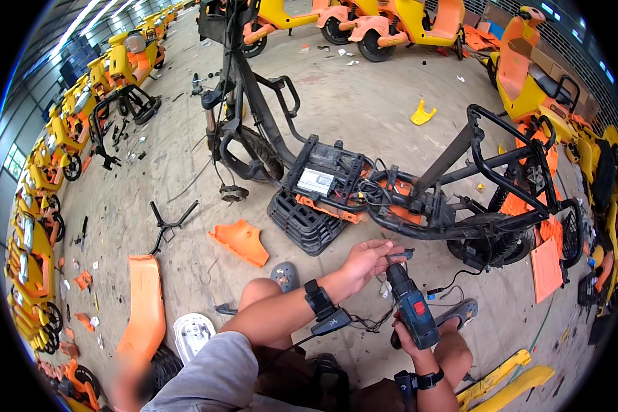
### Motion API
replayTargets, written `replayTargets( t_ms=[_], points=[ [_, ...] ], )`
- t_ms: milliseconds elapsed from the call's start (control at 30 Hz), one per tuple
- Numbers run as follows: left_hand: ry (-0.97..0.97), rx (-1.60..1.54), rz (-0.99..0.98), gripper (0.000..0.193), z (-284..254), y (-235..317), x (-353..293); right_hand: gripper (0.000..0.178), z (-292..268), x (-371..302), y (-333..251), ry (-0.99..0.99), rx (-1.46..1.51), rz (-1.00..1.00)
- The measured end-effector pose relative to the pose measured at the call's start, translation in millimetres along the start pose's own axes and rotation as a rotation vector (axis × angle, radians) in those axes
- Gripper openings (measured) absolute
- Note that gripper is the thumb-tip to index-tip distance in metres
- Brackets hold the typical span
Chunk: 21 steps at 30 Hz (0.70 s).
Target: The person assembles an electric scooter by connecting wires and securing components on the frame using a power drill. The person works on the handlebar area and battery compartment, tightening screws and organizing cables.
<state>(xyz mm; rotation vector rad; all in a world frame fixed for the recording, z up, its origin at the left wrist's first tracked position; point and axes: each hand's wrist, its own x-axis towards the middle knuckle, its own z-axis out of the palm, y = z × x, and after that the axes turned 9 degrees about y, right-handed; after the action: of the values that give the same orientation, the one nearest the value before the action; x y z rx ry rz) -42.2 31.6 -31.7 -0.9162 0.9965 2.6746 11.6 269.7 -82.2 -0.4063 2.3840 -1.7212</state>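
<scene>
A scooter frame (pixel 444 165) and orange panel (pixel 240 242) sit ahead; the right grip (pixel 406 338) holds a drill (pixel 417 312), the left grip (pixel 368 265) a dark part (pixel 406 254).

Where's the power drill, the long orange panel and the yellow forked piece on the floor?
Power drill (pixel 410 305): head view, on its housing.
Long orange panel (pixel 143 299): head view, on its middle.
Yellow forked piece (pixel 422 117): head view, on its solid body, below the prongs.

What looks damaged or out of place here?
The black scooter frame stands bare, wiring exposed, unlike the panelled scooters beyond. A curved orange panel lies loose on the floor nearer the camera, and a yellow piece lies alone beyond the frame. I can't tell whether either is broken.
</scene>
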Motion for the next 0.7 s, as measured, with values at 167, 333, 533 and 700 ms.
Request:
replayTargets(
  t_ms=[167,333,533,700],
  points=[
    [-0.025,-0.026,-0.014,0.026,-11.6,1.4,0.2,0.016,2.8,1.2,1.3,-0.036,-0.007,-0.012],
    [-0.097,-0.008,-0.015,0.033,-13.4,2.9,-3.3,0.021,4.6,-2.8,4.7,-0.036,0.182,0.198],
    [-0.113,-0.010,-0.050,0.031,-17.8,10.0,-0.7,0.021,6.8,4.1,0.6,-0.046,0.070,0.029],
    [-0.110,-0.148,-0.012,0.029,-14.2,5.9,-3.3,0.020,10.8,8.6,2.2,-0.063,0.077,-0.002]
  ],
)
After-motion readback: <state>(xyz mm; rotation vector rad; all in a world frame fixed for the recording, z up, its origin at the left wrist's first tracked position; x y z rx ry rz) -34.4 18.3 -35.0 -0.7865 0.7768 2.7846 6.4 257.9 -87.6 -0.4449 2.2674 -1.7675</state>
